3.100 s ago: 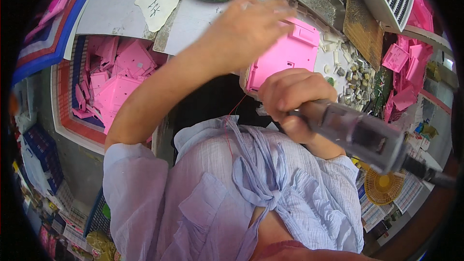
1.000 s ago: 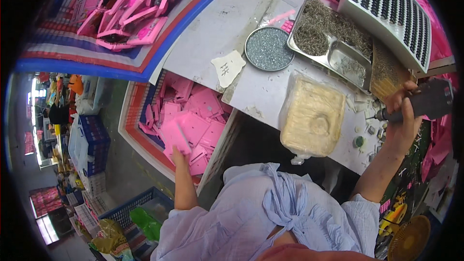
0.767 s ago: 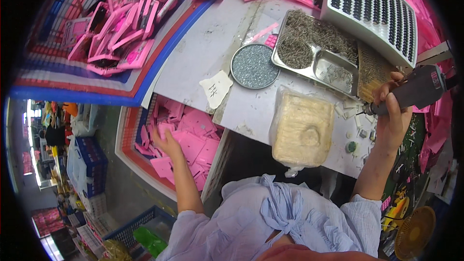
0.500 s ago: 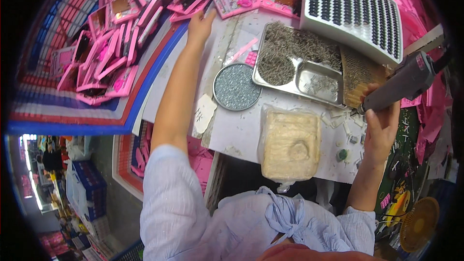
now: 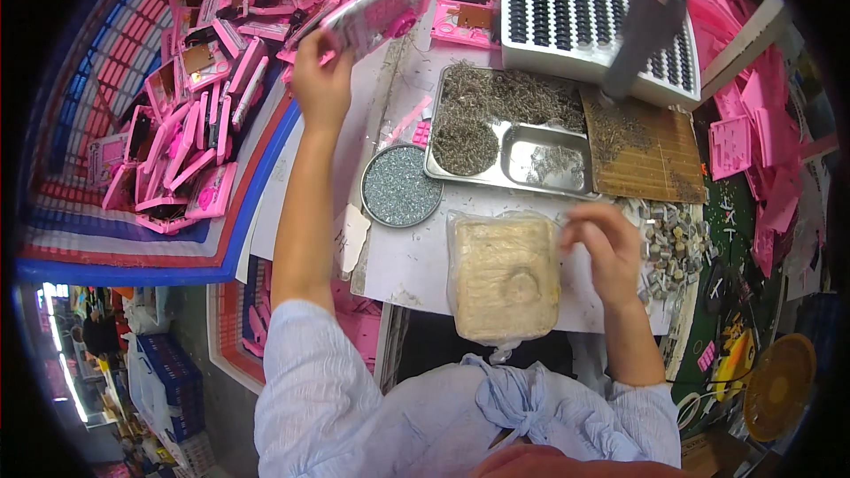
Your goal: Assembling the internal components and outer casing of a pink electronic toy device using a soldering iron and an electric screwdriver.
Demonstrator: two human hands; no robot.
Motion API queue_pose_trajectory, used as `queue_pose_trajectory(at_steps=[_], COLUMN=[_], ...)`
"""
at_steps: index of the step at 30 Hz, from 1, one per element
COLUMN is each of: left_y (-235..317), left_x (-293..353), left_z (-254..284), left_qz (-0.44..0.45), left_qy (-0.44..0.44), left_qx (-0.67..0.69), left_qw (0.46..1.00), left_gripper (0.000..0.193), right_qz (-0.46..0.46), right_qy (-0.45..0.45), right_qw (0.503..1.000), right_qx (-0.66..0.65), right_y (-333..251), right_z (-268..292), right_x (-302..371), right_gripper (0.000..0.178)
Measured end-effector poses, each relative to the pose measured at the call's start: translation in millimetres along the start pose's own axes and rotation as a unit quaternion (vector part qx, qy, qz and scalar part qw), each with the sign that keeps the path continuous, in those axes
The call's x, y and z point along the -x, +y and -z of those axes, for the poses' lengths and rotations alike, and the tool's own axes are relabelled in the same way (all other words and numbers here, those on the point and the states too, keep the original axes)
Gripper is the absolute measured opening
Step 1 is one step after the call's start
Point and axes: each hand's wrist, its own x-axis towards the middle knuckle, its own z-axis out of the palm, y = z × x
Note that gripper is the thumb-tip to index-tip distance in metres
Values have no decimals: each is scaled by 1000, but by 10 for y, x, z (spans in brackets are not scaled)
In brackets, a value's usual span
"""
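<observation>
A pink toy casing (image 5: 382, 11), with small pink parts on its face, is tilted up off the table in my left hand (image 5: 320, 80), whose fingers are closed round its near end. My right hand (image 5: 606, 243) hovers just right of a cream block in clear plastic wrap (image 5: 505, 279); its fingers are loosely bent and apart, with nothing seen in them. A grey electric screwdriver (image 5: 645, 40) hangs on its cord before a white rack of black pieces (image 5: 575, 13), blurred. Near the middle are a metal tray of screws (image 5: 509, 179) and a round dish of small silvery parts (image 5: 401, 184).
A blue-red-white basket (image 5: 208, 270) heaped with pink casings (image 5: 177, 155) stands at left. Another pink casing (image 5: 465, 4) lies at the back. Brown board with screws (image 5: 646, 146) adjoins the tray. Small metal pieces (image 5: 673, 243) and pink sheets (image 5: 770, 142) are at right.
My left hand has lifted the casing and drawn it left and nearer. My right hand has let go of the screwdriver and come toward the wrapped block; the screwdriver has swung up and left.
</observation>
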Motion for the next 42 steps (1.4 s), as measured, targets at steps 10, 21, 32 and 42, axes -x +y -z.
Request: queue_pose_trajectory(at_steps=[10,21,32,42], left_y=[1295,1365,1919,2027], left_x=[1862,2049,2580,2341], left_z=[695,536,717,398], left_qz=[-72,123,-56,-95], left_qy=[-150,-262,-424,-480], left_qx=[342,98,130,21], left_qw=[925,952,894,872], left_gripper=[30,41,46,55], right_qz=[-171,-195,74,111], right_qy=[-238,-48,54,70], right_qw=[707,977,873,906], right_qx=[-644,-74,480,403], right_y=[414,309,535,631], right_z=[-441,-41,-247,-209], right_x=[-242,562,551,590], right_gripper=[84,63,20,18])
